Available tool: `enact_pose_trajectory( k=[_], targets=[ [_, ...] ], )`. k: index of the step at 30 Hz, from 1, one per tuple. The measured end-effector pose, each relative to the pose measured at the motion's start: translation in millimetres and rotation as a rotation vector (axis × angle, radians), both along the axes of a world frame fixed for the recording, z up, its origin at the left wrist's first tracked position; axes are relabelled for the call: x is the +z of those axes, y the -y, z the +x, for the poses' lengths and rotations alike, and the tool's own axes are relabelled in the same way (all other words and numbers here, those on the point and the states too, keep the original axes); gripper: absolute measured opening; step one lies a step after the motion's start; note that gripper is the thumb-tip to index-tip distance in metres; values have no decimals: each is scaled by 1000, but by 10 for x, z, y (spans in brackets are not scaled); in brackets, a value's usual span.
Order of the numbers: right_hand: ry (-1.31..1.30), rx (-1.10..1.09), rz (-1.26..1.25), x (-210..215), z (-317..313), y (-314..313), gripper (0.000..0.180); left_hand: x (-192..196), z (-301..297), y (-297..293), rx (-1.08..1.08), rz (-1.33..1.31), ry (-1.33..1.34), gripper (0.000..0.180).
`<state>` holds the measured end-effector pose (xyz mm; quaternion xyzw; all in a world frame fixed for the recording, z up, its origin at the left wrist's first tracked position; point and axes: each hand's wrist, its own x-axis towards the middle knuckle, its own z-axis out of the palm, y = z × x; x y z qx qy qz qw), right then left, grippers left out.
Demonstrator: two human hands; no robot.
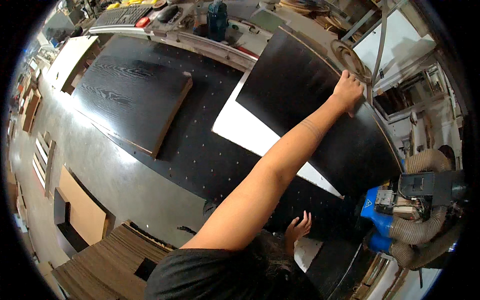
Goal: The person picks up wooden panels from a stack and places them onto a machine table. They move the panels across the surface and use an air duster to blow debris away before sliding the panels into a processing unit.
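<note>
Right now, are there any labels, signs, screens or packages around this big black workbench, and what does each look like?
Warning sticker: on the blue machine housing at the right, a small yellow triangle.
Control panel: at the far top left, a grey keypad slab with a red button beside it.
Bottle: far edge of the bench, upright, dark blue-green.
No screens or packages show clearly.

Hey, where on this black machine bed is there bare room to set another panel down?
The open patch is the perforated bed between the wood-grain panel and the large black panel that the right hand holds at its far edge. The near strip by the left hand is tight. Past the panels, the control console and bottle crowd the far edge.
</note>
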<state>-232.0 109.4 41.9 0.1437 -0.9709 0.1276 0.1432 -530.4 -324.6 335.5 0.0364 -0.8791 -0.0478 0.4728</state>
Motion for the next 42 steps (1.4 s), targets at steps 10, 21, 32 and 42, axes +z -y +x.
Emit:
enact_pose_trajectory(
  k=[10, 21, 32, 42],
  targets=[
    [-40, -36, -47, 194, -24, 126, 42, 136, 264, 21, -209, 3, 154, 72],
    [76, -163, -207, 200, -37, 57, 53, 438, 1155, -359, -293, -141, 103, 64],
    [459, 252, -2054, 1805, 48, 104, 56, 294, 3444, -689, -466, -129, 536, 47],
    [961, -370, -1608, 1247, -31, -88, 62, -919, 3648, -934, -468, 69, 806, 66]
  ],
)
